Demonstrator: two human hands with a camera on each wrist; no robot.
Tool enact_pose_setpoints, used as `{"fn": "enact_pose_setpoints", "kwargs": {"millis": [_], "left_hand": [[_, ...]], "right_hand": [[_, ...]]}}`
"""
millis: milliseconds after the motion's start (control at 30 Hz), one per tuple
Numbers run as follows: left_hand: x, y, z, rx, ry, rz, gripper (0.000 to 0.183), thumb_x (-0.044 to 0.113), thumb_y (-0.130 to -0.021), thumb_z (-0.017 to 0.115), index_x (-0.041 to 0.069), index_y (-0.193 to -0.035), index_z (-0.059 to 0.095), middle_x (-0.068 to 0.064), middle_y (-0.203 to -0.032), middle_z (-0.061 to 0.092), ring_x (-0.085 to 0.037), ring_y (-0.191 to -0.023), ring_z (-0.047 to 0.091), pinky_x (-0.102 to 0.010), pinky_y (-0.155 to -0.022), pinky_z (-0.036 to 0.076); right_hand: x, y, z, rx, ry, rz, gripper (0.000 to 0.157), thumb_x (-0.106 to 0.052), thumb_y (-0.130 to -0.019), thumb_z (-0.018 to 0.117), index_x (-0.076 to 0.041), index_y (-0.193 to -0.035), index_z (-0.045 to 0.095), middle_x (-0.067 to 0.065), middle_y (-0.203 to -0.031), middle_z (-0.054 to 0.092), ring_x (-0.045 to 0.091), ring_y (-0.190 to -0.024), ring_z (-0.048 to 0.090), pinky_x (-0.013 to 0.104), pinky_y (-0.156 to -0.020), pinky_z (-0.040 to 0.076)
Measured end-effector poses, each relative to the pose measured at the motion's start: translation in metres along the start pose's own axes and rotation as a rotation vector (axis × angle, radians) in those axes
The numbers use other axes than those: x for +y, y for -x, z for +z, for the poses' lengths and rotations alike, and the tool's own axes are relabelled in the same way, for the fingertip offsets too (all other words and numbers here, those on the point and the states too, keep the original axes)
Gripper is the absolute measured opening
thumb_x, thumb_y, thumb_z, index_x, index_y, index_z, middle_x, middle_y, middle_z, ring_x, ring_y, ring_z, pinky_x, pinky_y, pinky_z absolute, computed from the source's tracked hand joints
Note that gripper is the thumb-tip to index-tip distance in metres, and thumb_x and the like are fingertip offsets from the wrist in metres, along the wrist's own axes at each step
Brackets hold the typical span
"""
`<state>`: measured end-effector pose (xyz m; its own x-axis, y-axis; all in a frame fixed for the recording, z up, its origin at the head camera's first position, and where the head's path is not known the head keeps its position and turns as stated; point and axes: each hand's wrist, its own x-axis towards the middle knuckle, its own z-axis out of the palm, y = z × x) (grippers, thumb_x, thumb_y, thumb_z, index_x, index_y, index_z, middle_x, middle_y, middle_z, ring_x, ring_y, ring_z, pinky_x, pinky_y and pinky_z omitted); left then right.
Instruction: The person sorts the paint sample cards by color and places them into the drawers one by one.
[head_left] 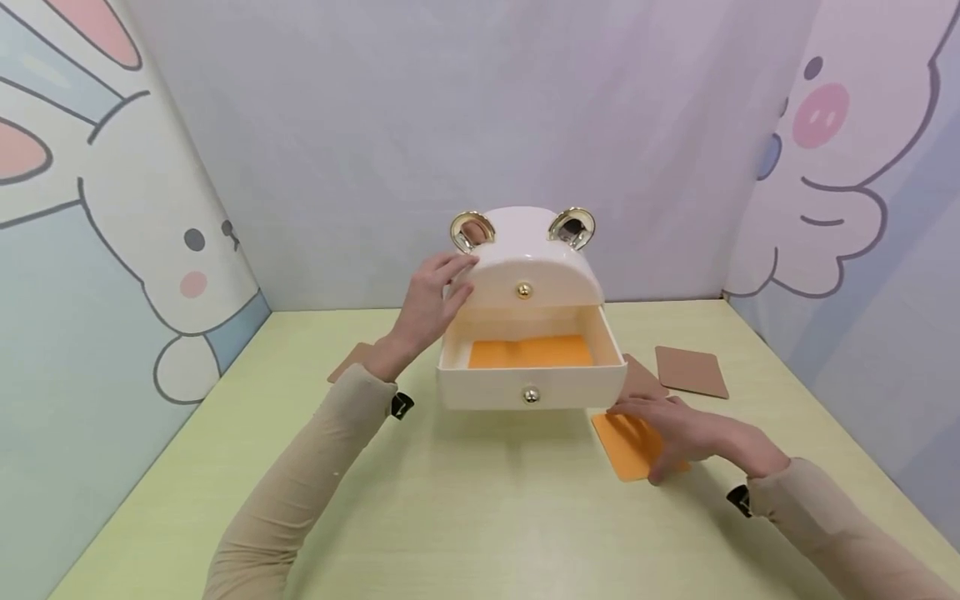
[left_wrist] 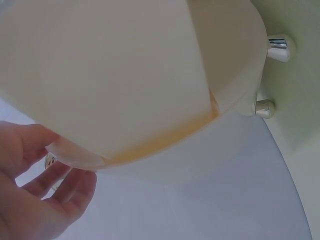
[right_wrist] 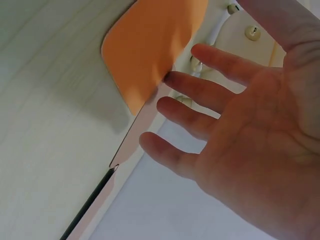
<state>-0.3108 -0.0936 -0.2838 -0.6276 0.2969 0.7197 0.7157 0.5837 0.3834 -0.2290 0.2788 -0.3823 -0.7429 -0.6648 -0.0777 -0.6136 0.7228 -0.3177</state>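
Note:
A white two-drawer box [head_left: 532, 229] with gold-rimmed bear ears stands mid-table, its lower drawer [head_left: 480, 389] pulled out. Inside that drawer lies a flat orange sheet [head_left: 540, 352]. My left hand [head_left: 431, 304] holds the box's upper left edge near the ear. In the left wrist view, that edge sits between the thumb and curled fingers [left_wrist: 82, 192]. To the right of the drawer, my right hand [head_left: 693, 432] is spread over a flat orange square mat [head_left: 624, 446] on the table. The right wrist view shows the fingers apart, the fingertips [right_wrist: 172, 80] close over the mat [right_wrist: 150, 42].
Brown square mats lie around: one [head_left: 692, 372] at the right, another [head_left: 637, 379] partly behind the drawer, a third [head_left: 351, 361] behind my left forearm. Round knobs [head_left: 531, 395] jut from the drawer fronts. Cartoon-printed cloth walls [head_left: 480, 125] enclose the table's back and sides.

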Motion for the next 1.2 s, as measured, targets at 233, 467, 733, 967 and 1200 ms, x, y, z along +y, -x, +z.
{"fn": "enact_pose_setpoints", "kwargs": {"millis": [233, 467, 733, 967, 1200], "left_hand": [[0.000, 0.000, 0.002, 0.011, 0.003, 0.014, 0.035, 0.004, -0.087, 0.068, 0.003, -0.123, 0.064, -0.017, -0.118, 0.063, -0.031, -0.092, 0.056, -0.042, -0.084, 0.049], [0.000, -0.002, 0.002, 0.003, -0.006, 0.011, 0.035, 0.005, -0.088, 0.068, 0.003, -0.123, 0.064, -0.017, -0.118, 0.063, -0.031, -0.094, 0.055, -0.044, -0.087, 0.048], [0.000, -0.002, 0.004, 0.004, -0.002, 0.017, 0.036, 0.005, -0.088, 0.067, 0.003, -0.124, 0.064, -0.017, -0.118, 0.063, -0.032, -0.097, 0.055, -0.045, -0.089, 0.047], [-0.001, -0.002, 0.005, 0.001, -0.004, 0.014, 0.036, 0.005, -0.088, 0.067, 0.003, -0.124, 0.064, -0.018, -0.119, 0.063, -0.033, -0.097, 0.055, -0.045, -0.089, 0.048], [-0.001, -0.002, 0.005, -0.002, -0.009, 0.004, 0.036, 0.005, -0.088, 0.067, 0.003, -0.124, 0.064, -0.018, -0.119, 0.063, -0.033, -0.101, 0.055, -0.045, -0.089, 0.048]], "right_hand": [[0.002, -0.003, 0.003, 0.019, 0.012, 0.052, 0.082, -0.024, -0.056, 0.091, -0.011, -0.129, 0.055, 0.006, -0.132, 0.057, 0.035, -0.123, 0.047, 0.060, -0.093, 0.037], [0.004, -0.005, 0.003, 0.047, 0.051, 0.074, 0.077, -0.031, -0.058, 0.090, -0.012, -0.125, 0.058, 0.004, -0.129, 0.059, 0.033, -0.121, 0.050, 0.063, -0.094, 0.037], [0.011, -0.007, -0.006, 0.078, -0.085, -0.002, 0.083, -0.025, -0.060, 0.090, -0.026, -0.133, 0.052, -0.005, -0.136, 0.053, 0.027, -0.131, 0.044, 0.058, -0.102, 0.037], [0.015, -0.001, -0.035, 0.178, 0.039, 0.028, 0.072, -0.030, -0.061, 0.089, -0.008, -0.123, 0.061, 0.003, -0.118, 0.064, 0.024, -0.104, 0.058, 0.043, -0.086, 0.047], [0.013, 0.007, -0.073, 0.215, 0.038, 0.113, 0.077, -0.034, -0.063, 0.088, -0.002, -0.126, 0.057, 0.019, -0.123, 0.062, 0.034, -0.107, 0.058, 0.053, -0.088, 0.047]]}}
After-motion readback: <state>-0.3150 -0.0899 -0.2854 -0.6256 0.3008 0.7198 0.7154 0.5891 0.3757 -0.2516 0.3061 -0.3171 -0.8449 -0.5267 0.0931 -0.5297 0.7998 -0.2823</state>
